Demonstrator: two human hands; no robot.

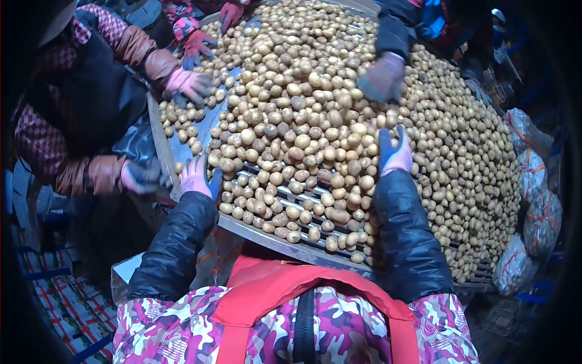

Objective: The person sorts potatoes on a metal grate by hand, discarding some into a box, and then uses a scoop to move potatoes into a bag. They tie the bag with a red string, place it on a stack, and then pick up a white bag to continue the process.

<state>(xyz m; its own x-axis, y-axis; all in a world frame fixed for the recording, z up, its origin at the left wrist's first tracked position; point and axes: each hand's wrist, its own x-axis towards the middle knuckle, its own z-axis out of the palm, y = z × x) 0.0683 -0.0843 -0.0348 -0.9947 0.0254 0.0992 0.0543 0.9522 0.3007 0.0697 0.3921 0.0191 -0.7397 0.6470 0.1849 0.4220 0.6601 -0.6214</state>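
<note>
A big heap of small round potatoes covers a slatted sorting table. My left hand, in a pink glove with dark fingertips, lies at the table's left edge beside the potatoes, its fingers spread. My right hand, gloved the same way, rests against the heap on the right with thumb and fingers apart. Neither hand grips a potato that I can see. Between my forearms the potatoes thin out and dark gaps show between the slats.
At the left, a co-worker's gloved hand reaches over the table; the other hand is blurred beside it. More gloved hands work at the far side, one blurred over the heap. Filled bags stand at the right.
</note>
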